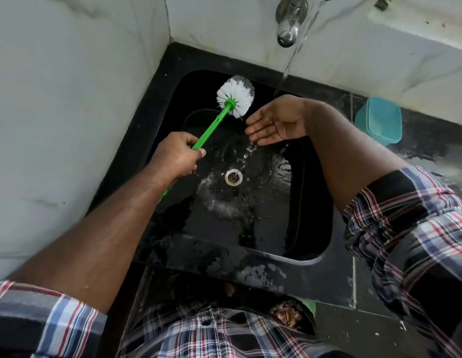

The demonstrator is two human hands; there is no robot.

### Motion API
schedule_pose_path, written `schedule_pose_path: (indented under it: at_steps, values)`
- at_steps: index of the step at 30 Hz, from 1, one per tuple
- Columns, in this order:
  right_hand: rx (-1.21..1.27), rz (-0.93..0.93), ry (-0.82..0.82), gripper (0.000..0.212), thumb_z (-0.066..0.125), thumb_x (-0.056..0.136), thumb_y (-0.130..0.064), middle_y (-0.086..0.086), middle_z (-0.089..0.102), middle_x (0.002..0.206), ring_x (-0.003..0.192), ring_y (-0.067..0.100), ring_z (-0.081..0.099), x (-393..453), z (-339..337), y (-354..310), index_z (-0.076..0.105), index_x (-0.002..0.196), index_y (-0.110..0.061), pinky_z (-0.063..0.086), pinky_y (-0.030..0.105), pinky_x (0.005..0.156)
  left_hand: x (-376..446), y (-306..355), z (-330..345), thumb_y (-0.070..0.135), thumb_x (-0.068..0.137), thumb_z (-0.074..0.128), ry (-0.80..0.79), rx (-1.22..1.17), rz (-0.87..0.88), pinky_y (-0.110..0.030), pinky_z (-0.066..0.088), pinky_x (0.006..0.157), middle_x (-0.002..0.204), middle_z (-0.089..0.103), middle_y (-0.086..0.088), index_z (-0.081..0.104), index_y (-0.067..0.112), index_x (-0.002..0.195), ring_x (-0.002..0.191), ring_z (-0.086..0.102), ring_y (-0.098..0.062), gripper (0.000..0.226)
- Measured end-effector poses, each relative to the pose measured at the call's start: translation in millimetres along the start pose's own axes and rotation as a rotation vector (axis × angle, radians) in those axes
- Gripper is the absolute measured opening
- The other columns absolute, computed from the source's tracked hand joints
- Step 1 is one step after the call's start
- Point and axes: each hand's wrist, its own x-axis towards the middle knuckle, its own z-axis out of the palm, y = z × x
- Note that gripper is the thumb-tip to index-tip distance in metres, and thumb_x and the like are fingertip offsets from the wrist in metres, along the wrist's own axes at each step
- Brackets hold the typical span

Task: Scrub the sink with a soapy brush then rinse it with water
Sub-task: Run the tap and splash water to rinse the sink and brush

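A black sink (310, 228) fills the middle of the view, wet, with a steel drain (234, 177) at its bottom. My left hand (177, 156) grips the green handle of a brush (219, 117), whose white bristle head is raised over the sink's far left corner. My right hand (276, 122) is open, palm up and cupped, just right of the bristles. Water streams from the steel tap (289, 24) down past my right hand, and drops fall from my fingers into the basin.
A teal plastic container (379, 120) stands on the black counter to the right of the sink. White marble-look tiles (56, 99) wall the left and back. A dark bin with scraps (289, 316) sits below the sink's front edge.
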Motion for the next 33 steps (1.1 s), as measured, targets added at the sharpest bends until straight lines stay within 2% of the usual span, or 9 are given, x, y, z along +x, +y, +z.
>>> schedule_pose_path:
  at_steps: [6, 9, 12, 15, 17, 20, 22, 27, 33]
  values:
    - [0.597, -0.212, 0.173, 0.030, 0.040, 0.092, 0.008, 0.022, 0.067, 0.114, 0.092, 0.031, 0.073, 11.1, -5.7, 0.9, 0.061, 0.114, 0.006, 0.059, 0.032, 0.071, 0.2, -0.2, 0.0, 0.023, 0.090, 0.069, 0.004, -0.006, 0.003, -0.029, 0.051, 0.056, 0.078, 0.068, -0.004, 0.067, 0.018, 0.116, 0.060, 0.063, -0.014, 0.027]
    - [1.004, -0.276, 0.163, 0.021, 0.040, 0.093, 0.002, 0.021, 0.062, 0.095, 0.078, 0.030, 0.067, 15.5, -5.1, 1.7, 0.059, 0.094, 0.008, 0.058, 0.029, 0.058, 1.9, -1.4, -0.3, 0.023, 0.090, 0.070, 0.006, -0.006, 0.001, -0.028, 0.049, 0.053, 0.075, 0.067, -0.002, 0.068, 0.018, 0.116, 0.058, 0.062, -0.013, 0.027]
    - [1.219, -0.325, 0.125, 0.023, 0.036, 0.091, 0.000, 0.017, 0.058, 0.079, 0.065, 0.026, 0.060, 14.9, -6.6, -1.8, 0.057, 0.081, 0.003, 0.051, 0.024, 0.048, 1.7, -0.9, -0.1, 0.024, 0.089, 0.070, 0.008, -0.012, 0.000, -0.030, 0.052, 0.055, 0.077, 0.068, -0.002, 0.067, 0.018, 0.116, 0.060, 0.064, -0.014, 0.028]
    - [1.074, -0.345, 0.096, 0.015, 0.041, 0.082, 0.001, 0.012, 0.056, 0.075, 0.060, 0.023, 0.059, 9.4, -1.9, -5.7, 0.055, 0.079, -0.002, 0.048, 0.022, 0.048, 1.5, -1.2, -0.4, 0.024, 0.089, 0.070, 0.013, -0.014, -0.004, -0.031, 0.053, 0.057, 0.078, 0.068, -0.003, 0.066, 0.019, 0.116, 0.060, 0.063, -0.014, 0.027]
    - [0.653, -0.278, 0.087, 0.013, 0.046, 0.081, -0.003, 0.010, 0.061, 0.080, 0.067, 0.024, 0.064, 3.4, 2.8, -3.9, 0.058, 0.085, -0.004, 0.052, 0.025, 0.055, 1.7, -2.1, -0.9, 0.024, 0.090, 0.069, 0.012, -0.021, -0.009, -0.029, 0.050, 0.055, 0.078, 0.068, -0.003, 0.067, 0.018, 0.116, 0.060, 0.063, -0.014, 0.027]
    - [-0.028, -0.057, -0.083, 0.026, 0.044, 0.097, -0.012, 0.017, 0.072, 0.101, 0.093, 0.030, 0.071, -10.8, 11.5, 6.9, 0.064, 0.110, 0.000, 0.056, 0.041, 0.084, 1.2, -2.8, -1.4, 0.025, 0.090, 0.069, 0.009, -0.011, -0.015, -0.028, 0.050, 0.055, 0.080, 0.070, -0.003, 0.067, 0.019, 0.116, 0.062, 0.064, -0.014, 0.027]
    - [-0.176, 0.011, -0.153, 0.031, 0.040, 0.102, -0.012, 0.020, 0.070, 0.113, 0.105, 0.034, 0.069, -19.4, 13.9, 13.5, 0.060, 0.121, 0.001, 0.052, 0.048, 0.092, 1.6, -3.2, -1.8, 0.026, 0.089, 0.069, 0.012, -0.013, -0.019, -0.027, 0.049, 0.055, 0.082, 0.070, -0.004, 0.067, 0.019, 0.117, 0.062, 0.065, -0.013, 0.029]
    - [0.084, -0.114, 0.035, 0.032, 0.044, 0.096, 0.000, 0.020, 0.068, 0.118, 0.106, 0.034, 0.068, -11.3, 5.2, 18.5, 0.059, 0.124, -0.003, 0.055, 0.044, 0.090, 2.7, -1.9, -1.3, 0.025, 0.089, 0.070, 0.012, -0.021, -0.013, -0.028, 0.048, 0.054, 0.076, 0.068, -0.004, 0.067, 0.017, 0.117, 0.059, 0.063, -0.014, 0.029]
    - [0.706, -0.251, 0.202, 0.026, 0.043, 0.095, 0.000, 0.022, 0.067, 0.116, 0.100, 0.033, 0.070, 7.0, 3.6, 13.2, 0.061, 0.114, 0.005, 0.060, 0.033, 0.071, 0.3, -2.4, -2.4, 0.025, 0.089, 0.070, 0.018, -0.011, -0.017, -0.026, 0.046, 0.050, 0.074, 0.066, -0.002, 0.067, 0.018, 0.116, 0.057, 0.062, -0.013, 0.028]
